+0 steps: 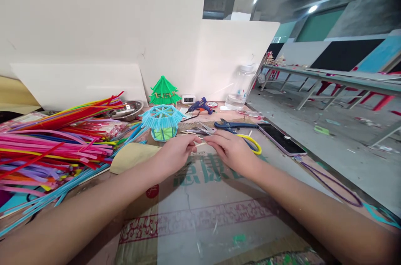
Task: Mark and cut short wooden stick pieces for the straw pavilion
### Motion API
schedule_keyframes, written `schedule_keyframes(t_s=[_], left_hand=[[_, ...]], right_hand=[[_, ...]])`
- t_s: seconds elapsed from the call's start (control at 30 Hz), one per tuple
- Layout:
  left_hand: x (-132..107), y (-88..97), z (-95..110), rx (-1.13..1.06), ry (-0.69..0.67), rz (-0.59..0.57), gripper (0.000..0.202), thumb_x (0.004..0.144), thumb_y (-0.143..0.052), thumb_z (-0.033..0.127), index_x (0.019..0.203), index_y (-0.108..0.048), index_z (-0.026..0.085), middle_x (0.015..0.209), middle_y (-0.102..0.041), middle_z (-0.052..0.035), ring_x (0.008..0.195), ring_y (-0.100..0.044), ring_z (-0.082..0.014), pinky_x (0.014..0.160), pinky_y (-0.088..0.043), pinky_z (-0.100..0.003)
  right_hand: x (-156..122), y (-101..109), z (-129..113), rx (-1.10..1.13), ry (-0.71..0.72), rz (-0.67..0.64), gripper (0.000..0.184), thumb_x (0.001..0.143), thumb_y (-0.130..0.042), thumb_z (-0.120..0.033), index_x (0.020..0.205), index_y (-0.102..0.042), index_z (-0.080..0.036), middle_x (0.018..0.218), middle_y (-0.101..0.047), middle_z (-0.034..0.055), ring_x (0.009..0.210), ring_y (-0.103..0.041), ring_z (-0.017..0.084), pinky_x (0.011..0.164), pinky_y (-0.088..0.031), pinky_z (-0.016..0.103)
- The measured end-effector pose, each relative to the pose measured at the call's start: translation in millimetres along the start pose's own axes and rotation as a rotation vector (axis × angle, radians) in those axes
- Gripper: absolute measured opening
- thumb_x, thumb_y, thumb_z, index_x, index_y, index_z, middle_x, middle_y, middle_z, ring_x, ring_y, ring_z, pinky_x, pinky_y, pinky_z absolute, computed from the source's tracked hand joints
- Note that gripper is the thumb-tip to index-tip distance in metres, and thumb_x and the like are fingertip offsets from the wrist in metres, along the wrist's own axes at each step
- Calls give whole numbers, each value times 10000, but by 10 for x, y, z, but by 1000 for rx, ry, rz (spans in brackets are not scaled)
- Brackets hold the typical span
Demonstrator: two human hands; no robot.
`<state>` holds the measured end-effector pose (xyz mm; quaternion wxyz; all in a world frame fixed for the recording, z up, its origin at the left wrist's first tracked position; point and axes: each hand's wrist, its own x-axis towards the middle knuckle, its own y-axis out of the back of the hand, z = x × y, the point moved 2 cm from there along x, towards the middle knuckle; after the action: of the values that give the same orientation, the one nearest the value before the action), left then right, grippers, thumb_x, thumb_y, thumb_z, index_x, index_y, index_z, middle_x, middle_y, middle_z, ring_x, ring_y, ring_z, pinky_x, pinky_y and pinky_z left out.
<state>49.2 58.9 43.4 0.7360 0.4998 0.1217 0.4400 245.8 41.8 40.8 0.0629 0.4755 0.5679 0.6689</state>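
A thin pale stick spans the small gap between my hands, just above the work surface. My left hand pinches its left end between thumb and fingers. At the other end, my right hand is closed on it with the fingertips. Beyond my left hand stands a small craft model with a light blue slatted roof and a green-panelled body. A green cone-shaped roof piece shows behind it. Scissors and a yellow looped handle lie close to my right hand.
Pipe cleaners in many colours heap on the left, near a metal bowl. Behind are a digital clock, a blue glue gun and a clear bottle. Blue-handled pliers and a phone lie right.
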Motion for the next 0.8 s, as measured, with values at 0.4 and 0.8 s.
schedule_keyframes(t_s=[0.4,0.8], left_hand=[[-180,231,-111,-96,40,49,266,954,-403,277,840,-627,187,755,-659,-8,703,-591,-167,647,-396,-263],[-212,596,-139,-544,78,120,236,950,-435,407,924,-522,189,692,-564,35,614,-506,-122,592,-430,-249]], right_hand=[[314,115,6,158,-177,-45,181,977,-516,-236,1080,-659,-195,1042,-717,61,919,-657,203,825,-489,307],[-304,330,531,-199,-430,-560,610,835,-678,-368,1398,-511,-202,1231,-611,156,1080,-612,325,880,-468,378]])
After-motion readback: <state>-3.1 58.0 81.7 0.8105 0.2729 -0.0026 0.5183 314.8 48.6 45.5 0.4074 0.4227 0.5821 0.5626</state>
